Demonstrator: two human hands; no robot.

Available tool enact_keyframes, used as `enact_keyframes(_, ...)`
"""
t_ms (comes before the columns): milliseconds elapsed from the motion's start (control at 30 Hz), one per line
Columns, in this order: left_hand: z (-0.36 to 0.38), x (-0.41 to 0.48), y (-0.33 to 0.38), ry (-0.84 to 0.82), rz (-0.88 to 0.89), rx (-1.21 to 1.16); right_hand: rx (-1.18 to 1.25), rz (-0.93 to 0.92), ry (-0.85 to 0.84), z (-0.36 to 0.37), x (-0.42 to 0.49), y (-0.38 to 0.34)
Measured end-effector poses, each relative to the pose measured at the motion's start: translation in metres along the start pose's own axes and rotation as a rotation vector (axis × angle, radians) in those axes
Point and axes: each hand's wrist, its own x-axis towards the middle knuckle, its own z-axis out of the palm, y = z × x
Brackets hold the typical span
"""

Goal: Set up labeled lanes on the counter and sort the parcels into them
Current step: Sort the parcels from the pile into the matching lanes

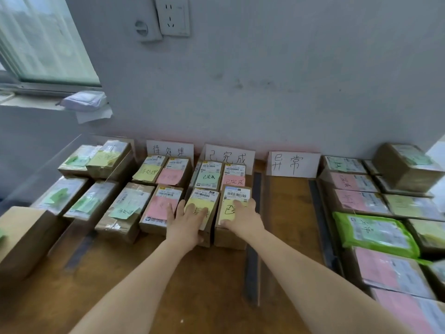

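Now left hand [186, 221] and right hand [242, 219] lie flat-fingered, ungripping, atop neighbouring yellow-noted parcels [237, 194].

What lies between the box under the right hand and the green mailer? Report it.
In the head view, no parcel: just bare wooden counter between the left tape strip and the right tape strip, the lane below the 异常 sign.

A person's two bare arms and hands.
The left forearm [134, 280] and the right forearm [313, 273] are uncovered as far back as they can be seen, slim and smooth in outline, narrowing to the wrists. The left hand [186, 221] and right hand [243, 218] are bare as well; finer detail is blurred.
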Motion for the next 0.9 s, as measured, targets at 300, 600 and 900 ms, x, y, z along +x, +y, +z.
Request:
enact_keyframes(300, -0.006, 0.01, 0.014, 0.096, -0.02, 0.024, -0.188, -0.1, -0.067, -0.012, 0.009, 0.003)
enact_keyframes(600, -0.038, 0.021, 0.015, 0.123, 0.106, -0.146, -0.39, -0.291, 0.022, -0.058, 0.0, 0.018)
enact_keyframes(900, -0.09, 0.05, 0.112, 0.211, 0.222, -0.075, -0.53, -0.302, 0.262, -0.139, -0.001, 0.1)
